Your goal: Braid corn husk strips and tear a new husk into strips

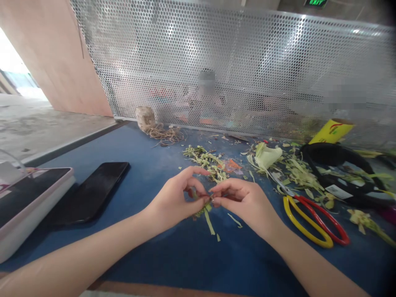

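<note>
a: grip first. left hand [173, 201] and right hand [245, 202] meet fingertip to fingertip, both pinched shut on one green sprig [202, 207], held just above the counter [192, 264].

b: anything else in the pinch?

a: a reddish strand at the fingertips. too small to tell what it is.

b: under the hands?

a: loose green slivers on the blue surface, right below the sprig.

b: further out?

a: scissors [312, 220], yellow and red handles, near the right hand. a heap of green cuttings [206, 160] just beyond both hands. black phone [93, 189] off to the left, beside a pale tray [37, 206]. twine bundle [163, 134] at the back, against a perforated screen [235, 57]. a person sits behind it, blurred.

b: what could go wrong?

a: my judgement only. the sprig looks thin and limp, so a hard pinch or the hands pulling apart would likely tear it. let it slip and it lands among look-alike scraps, hard to find. the right forearm lies close to the scissors, so an outward sweep could knock them.
</note>
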Demonstrator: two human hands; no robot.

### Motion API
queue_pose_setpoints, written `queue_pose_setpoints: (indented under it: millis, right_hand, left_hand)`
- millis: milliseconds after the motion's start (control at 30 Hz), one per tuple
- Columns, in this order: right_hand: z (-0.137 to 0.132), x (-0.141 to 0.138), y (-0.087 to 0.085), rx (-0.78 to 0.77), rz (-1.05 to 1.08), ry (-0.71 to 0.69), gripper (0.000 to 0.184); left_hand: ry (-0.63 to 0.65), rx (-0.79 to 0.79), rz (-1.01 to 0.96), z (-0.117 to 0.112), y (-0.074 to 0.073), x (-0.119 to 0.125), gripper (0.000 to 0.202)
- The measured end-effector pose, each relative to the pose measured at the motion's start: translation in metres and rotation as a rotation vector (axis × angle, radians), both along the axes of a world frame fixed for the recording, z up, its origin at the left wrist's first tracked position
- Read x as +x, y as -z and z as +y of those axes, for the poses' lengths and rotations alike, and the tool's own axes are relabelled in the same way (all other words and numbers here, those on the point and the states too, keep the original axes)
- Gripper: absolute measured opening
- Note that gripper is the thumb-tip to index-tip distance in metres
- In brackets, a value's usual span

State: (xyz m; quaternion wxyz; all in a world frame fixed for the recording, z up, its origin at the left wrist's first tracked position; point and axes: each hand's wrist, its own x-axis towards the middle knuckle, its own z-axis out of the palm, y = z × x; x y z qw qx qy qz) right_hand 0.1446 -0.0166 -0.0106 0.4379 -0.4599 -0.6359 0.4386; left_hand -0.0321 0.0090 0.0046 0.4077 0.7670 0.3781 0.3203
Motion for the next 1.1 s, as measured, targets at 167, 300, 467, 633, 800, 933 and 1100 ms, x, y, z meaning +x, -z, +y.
queue_pose_setpoints:
  millis: [167,300,467,633,800,933,1100]
  right_hand:
    - [-0.0010,0.0011,-0.0018,0.119,-0.019,0.016,0.005]
    - [-0.0013,0.0023,-0.0055,0.165,-0.050,-0.041,0.009]
    - [-0.0005,0.0039,-0.0082,0.122,-0.084,-0.102,0.010]
    - [0.0000,0.0043,-0.0082,0.080,-0.102,-0.139,0.007]
    - [-0.0016,0.0020,-0.0061,0.060,-0.069,-0.074,0.006]
    - [-0.0027,0.0009,-0.0041,0.081,-0.077,-0.042,0.005]
    - [-0.0039,0.0008,-0.0032,0.029,-0.050,-0.009,0.005]
  left_hand:
    - [0.030,-0.164,-0.108,0.0020,0.0000,-0.0008,0.038]
    - [0.062,-0.306,-0.206,0.0053,0.0031,-0.0008,0.041]
    - [0.072,-0.418,-0.277,0.0078,0.0052,0.0005,0.044]
    - [0.046,-0.471,-0.308,0.0052,0.0044,0.0010,0.042]
    - [0.030,-0.453,-0.310,0.0044,0.0039,0.0019,0.041]
    - [0.031,-0.429,-0.325,0.0046,0.0041,0.0025,0.043]
    - [0.048,-0.419,-0.326,0.0030,0.0045,0.0019,0.044]
